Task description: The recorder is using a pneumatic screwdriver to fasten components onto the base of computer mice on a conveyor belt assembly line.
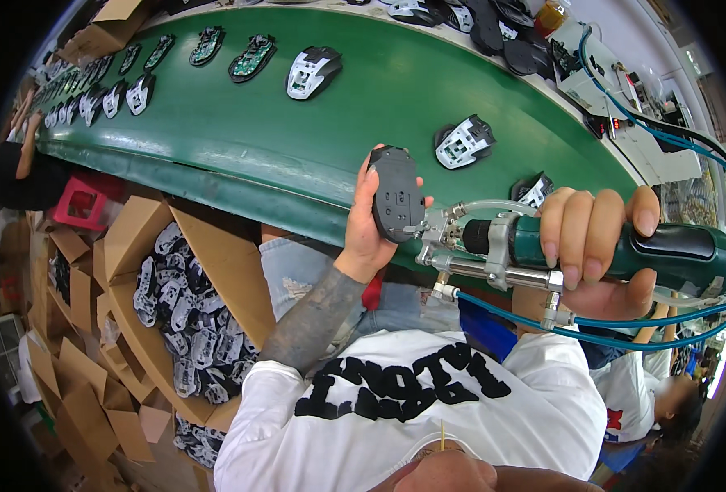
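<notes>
My left hand (367, 221) grips a black computer mouse (397, 197) with its flat underside showing. In my right hand (592, 246) is a dark green powered screwdriver (666, 254) with a metal feeder head (445, 232) and air hoses. The tip of that head meets the lower edge of the mouse; whether a screw sits there is too small to tell. On the green conveyor belt (363, 107) beyond my hands lie a white-and-black mouse shell (464, 143) and another mouse shell (533, 190), partly hidden by my right hand.
Farther left on the belt are another mouse shell (311, 72) and several mice with bare circuit boards (253, 58). A large carton (223, 271) full of mouse parts (195, 303) stands left of me. Teal air hoses (625, 323) loop at the right. A co-worker's arm (27, 148) reaches in at far left.
</notes>
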A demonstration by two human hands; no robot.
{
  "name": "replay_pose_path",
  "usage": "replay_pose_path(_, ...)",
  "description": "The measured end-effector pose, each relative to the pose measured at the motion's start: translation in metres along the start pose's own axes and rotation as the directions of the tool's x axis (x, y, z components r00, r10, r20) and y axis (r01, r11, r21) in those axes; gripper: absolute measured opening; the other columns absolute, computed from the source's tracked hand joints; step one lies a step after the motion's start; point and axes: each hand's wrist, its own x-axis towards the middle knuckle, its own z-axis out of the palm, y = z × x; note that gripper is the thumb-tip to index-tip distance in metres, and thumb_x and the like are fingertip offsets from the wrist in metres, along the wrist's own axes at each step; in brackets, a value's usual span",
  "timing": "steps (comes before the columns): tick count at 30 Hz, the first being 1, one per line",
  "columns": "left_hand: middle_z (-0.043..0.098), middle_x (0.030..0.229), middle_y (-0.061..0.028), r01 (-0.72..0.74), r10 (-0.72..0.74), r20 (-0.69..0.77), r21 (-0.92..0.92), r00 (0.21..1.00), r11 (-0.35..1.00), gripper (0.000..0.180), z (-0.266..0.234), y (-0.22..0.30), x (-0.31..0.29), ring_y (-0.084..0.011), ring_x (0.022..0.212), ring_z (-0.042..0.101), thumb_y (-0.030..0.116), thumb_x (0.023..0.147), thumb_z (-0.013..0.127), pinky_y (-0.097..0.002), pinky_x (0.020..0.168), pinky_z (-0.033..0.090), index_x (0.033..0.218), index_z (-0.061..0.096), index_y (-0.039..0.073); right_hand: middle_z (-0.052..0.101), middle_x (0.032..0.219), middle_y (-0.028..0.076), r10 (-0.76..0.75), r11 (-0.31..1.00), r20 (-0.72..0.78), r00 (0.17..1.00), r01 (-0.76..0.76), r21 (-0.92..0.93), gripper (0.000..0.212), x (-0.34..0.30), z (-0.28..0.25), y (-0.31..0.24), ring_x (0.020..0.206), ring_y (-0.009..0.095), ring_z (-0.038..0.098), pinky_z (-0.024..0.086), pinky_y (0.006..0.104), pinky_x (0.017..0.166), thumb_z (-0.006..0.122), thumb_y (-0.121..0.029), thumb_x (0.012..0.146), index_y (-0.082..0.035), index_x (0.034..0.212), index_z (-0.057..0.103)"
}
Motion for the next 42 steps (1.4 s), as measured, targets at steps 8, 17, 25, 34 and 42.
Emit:
replay_pose_path(8, 0.051, 0.112, -0.0094, -0.032, 0.027, -0.105, -0.049, 0.994, 0.998, 0.040, -0.006, 0.000, 0.010, -0.0222, 0.094, 0.056, 0.033, 0.094, 0.044, -0.0432, 0.076, 0.053, 0.129, 0.036, 0.015, 0.048, 0.065, 0.001, 0.048, 0.998, -0.130, 0.990, -0.054, -0.042, 0.037, 0.001, 0.009, 0.015, 0.052, 0.013, 0.046, 0.038, 0.0294, 0.056, 0.063, -0.036, 0.083, -0.012, 0.102, 0.041)
replay_pose_path(17, 0.047, 0.123, -0.0172, -0.399, 0.265, 0.631, 0.707, 0.729, -0.584, 0.048, 0.021, 0.069, 0.029, -0.0347, 0.115, 0.044, 0.024, 0.081, 0.066, -0.0437, 0.097, 0.037, 0.122, 0.049, 0.008, 0.046, 0.066, 0.003, -0.069, 0.995, -0.140, 0.988, 0.078, 0.063, 0.033, 0.010, -0.038, -0.039, 0.052, 0.011, 0.043, 0.034, 0.0283, 0.056, 0.057, -0.024, 0.086, -0.004, 0.105, 0.038)
replay_pose_path(25, 0.038, 0.129, -0.0222, 0.623, 0.870, 0.445, 0.624, 0.213, -0.471, 0.050, -0.182, 0.263, -0.133, -0.0395, 0.118, 0.037, 0.031, 0.077, 0.067, -0.0463, 0.100, 0.030, 0.115, 0.052, 0.002, 0.041, 0.063, 0.002, -0.034, 0.995, -0.119, 0.992, 0.022, -0.099, 0.024, 0.009, -0.048, -0.036, 0.048, 0.010, 0.037, 0.034, 0.0250, 0.052, 0.048, -0.014, 0.090, 0.000, 0.107, 0.038)
replay_pose_path(34, 0.028, 0.143, -0.0188, 0.935, 0.728, -0.587, 0.227, 0.354, -0.272, 0.083, -0.269, 0.222, -0.266, -0.0420, 0.130, 0.023, 0.063, 0.072, 0.057, -0.0490, 0.104, 0.025, 0.135, 0.038, 0.013, 0.039, 0.064, 0.003, 0.031, 0.997, -0.191, 0.981, -0.045, -0.070, 0.025, 0.016, -0.041, -0.016, 0.050, 0.010, 0.038, 0.034, 0.0253, 0.054, 0.049, -0.016, 0.089, -0.002, 0.105, 0.035)
replay_pose_path(42, 0.065, 0.085, -0.0185, 0.858, 0.808, -0.303, 0.275, 0.505, -0.433, 0.034, -0.206, 0.283, -0.230, -0.0368, 0.081, 0.063, 0.037, 0.068, 0.065, -0.0457, 0.070, 0.051, 0.081, 0.063, 0.005, 0.040, 0.064, 0.002, 0.029, 0.998, -0.147, 0.989, -0.038, -0.059, 0.028, 0.008, -0.058, -0.025, 0.048, 0.009, 0.037, 0.034, 0.0251, 0.052, 0.049, -0.019, 0.089, -0.003, 0.106, 0.034)
